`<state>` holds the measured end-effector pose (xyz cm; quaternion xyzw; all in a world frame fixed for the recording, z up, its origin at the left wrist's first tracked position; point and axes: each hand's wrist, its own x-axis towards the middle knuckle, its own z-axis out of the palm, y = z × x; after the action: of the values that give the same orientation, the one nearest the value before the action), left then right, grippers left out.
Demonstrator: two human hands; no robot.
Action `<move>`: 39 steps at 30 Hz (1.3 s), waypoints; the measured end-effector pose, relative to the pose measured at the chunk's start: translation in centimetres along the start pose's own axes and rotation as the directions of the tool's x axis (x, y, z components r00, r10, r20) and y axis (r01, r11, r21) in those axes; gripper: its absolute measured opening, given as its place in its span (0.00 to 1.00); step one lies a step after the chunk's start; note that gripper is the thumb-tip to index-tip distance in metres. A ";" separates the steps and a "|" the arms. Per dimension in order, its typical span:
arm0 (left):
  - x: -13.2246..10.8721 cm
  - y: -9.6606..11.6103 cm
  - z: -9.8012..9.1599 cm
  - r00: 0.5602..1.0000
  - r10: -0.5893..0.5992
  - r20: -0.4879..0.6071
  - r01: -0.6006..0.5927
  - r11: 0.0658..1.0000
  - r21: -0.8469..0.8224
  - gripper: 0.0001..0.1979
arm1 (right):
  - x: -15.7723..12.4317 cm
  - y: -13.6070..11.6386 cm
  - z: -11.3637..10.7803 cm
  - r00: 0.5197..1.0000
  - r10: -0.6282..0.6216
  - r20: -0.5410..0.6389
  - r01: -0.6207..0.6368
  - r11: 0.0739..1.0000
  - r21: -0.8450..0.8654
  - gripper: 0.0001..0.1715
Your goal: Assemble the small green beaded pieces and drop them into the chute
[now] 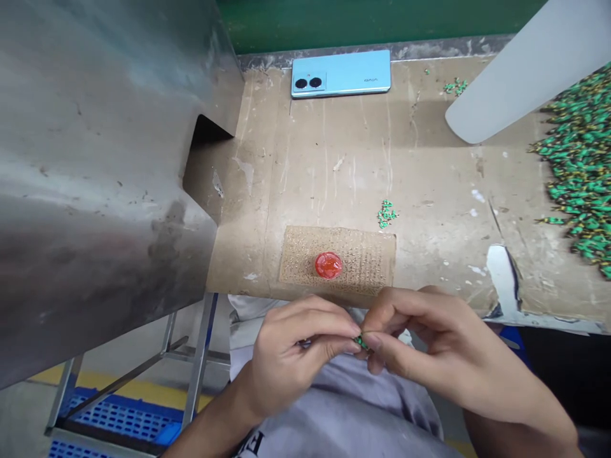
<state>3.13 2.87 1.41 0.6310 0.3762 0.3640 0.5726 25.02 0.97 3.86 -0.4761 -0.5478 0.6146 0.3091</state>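
My left hand (296,356) and my right hand (415,337) meet just in front of the bench edge. Their fingertips pinch a tiny green electronic part (361,342) from either side. Its exact shape is hidden by my fingers. A short way ahead of my hands, a round red translucent object (328,265) sits on a rough cork pad (358,261). A small cluster of similar green parts (387,214) lies beyond the pad, and a large heap of them (580,172) spreads along the right side of the bench.
Cardboard (443,191) covers the bench. A large steel hopper (95,178) juts in from the left, above a metal stand (200,356) and a blue crate (119,420). A light blue phone (340,74) lies at the back, near a white curved panel (529,70) and a few green parts (456,86).
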 end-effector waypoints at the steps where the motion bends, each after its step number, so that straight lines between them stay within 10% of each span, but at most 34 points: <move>1: 0.0 0.0 0.0 1.000 0.002 0.001 -0.002 1.000 0.001 0.08 | 0.0 -0.1 0.0 1.000 0.022 0.010 -0.023 1.000 0.014 0.10; 15: -0.7 -0.9 -0.2 0.999 0.039 0.033 -0.039 0.999 0.000 0.11 | 0.2 -0.9 0.3 0.984 0.151 0.091 -0.161 0.980 0.115 0.10; 22: 0.3 -1.0 0.1 0.958 0.285 0.021 -0.285 0.958 0.010 0.02 | 0.0 -0.7 0.4 0.971 0.196 0.138 -0.218 0.961 0.171 0.08; 39: 0.3 -0.8 0.5 0.987 0.158 0.010 -0.158 0.986 -0.057 0.03 | -0.2 -0.7 -0.5 0.985 0.112 0.128 -0.118 0.992 0.041 0.07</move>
<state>3.70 2.99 0.55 0.6451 0.3104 0.4140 0.5622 25.43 1.13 4.65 -0.4598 -0.5227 0.6731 0.2497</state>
